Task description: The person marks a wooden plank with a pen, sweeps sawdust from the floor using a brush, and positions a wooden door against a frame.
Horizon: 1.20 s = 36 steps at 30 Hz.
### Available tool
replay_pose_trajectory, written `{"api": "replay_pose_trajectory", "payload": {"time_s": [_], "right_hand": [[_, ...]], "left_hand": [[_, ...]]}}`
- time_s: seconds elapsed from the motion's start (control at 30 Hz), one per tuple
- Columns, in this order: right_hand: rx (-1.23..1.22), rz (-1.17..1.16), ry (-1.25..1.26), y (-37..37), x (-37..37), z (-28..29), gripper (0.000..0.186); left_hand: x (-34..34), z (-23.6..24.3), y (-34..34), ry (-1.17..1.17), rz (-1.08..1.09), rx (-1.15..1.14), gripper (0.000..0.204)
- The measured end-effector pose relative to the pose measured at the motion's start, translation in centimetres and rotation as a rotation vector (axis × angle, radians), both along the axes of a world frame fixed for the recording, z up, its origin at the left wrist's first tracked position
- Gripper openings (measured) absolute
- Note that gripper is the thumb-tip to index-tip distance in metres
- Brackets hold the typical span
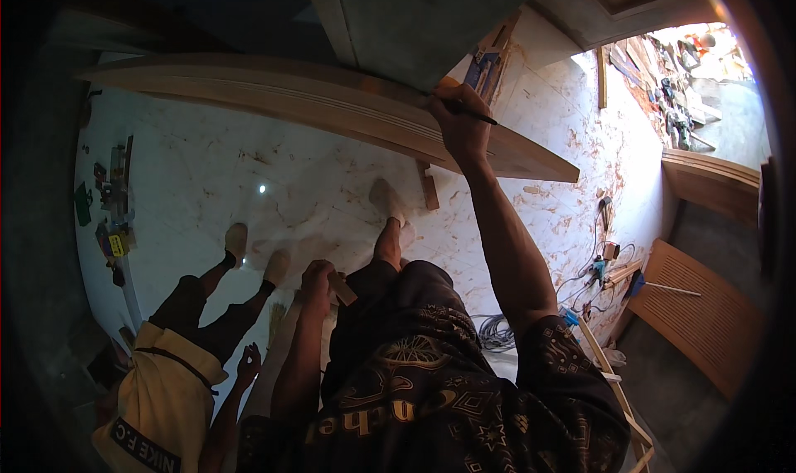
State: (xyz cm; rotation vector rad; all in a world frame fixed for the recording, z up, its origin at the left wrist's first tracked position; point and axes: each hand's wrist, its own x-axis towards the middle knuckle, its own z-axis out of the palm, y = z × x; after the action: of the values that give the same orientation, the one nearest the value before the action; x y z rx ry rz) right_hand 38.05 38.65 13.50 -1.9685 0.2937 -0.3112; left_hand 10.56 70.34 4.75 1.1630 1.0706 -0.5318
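My right hand point(462, 118) reaches far forward, its fingers closed round a thin dark pencil-like stick point(479, 116). It is against the upper edge of a long wooden door frame piece point(332, 108) with grooved lines, beside a grey wall point(406, 25). A small orange patch shows at the fingertips; I cannot make out what it is. Lower down, near my thigh, my left hand point(316, 284) is closed on a small wooden block point(342, 290).
Another person in a tan top point(166, 390) stands at my left. Tools point(112, 199) lie along the left wall. A level-like tool point(485, 63) is beyond my right hand. Coiled cable point(496, 334), a slatted wooden panel point(696, 315) and wooden strips point(609, 373) are at right.
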Motion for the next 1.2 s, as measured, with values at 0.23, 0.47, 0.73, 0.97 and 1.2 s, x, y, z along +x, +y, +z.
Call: {"api": "replay_pose_trajectory", "payload": {"time_s": [0.23, 0.47, 0.73, 0.97, 1.2], "right_hand": [[0.076, 0.030, -0.003, -0.3, 0.3, -0.3, 0.012], [0.185, 0.064, -0.014, -1.1, -0.1, -0.5, 0.017], [-0.242, 0.459, 0.243, -1.1, -3.7, 5.5, 0.053], [-0.393, 0.484, 0.280, -0.3, -4.2, 4.9, 0.066], [-0.419, 0.430, 0.273, 0.4, -5.2, 4.2, 0.068]], "left_hand": [[0.0, 0.5, -0.3, 0.013, -0.015, 0.001, 0.013], [0.6, 0.8, -0.6, 0.043, -0.046, 0.013, 0.013], [0.0, 0.2, 0.1, 0.007, 0.016, 0.015, 0.013], [-0.7, -0.1, -0.4, -0.051, 0.040, -0.062, 0.016], [-2.7, 0.6, 0.9, -0.001, 0.117, -0.011, 0.018]]}}
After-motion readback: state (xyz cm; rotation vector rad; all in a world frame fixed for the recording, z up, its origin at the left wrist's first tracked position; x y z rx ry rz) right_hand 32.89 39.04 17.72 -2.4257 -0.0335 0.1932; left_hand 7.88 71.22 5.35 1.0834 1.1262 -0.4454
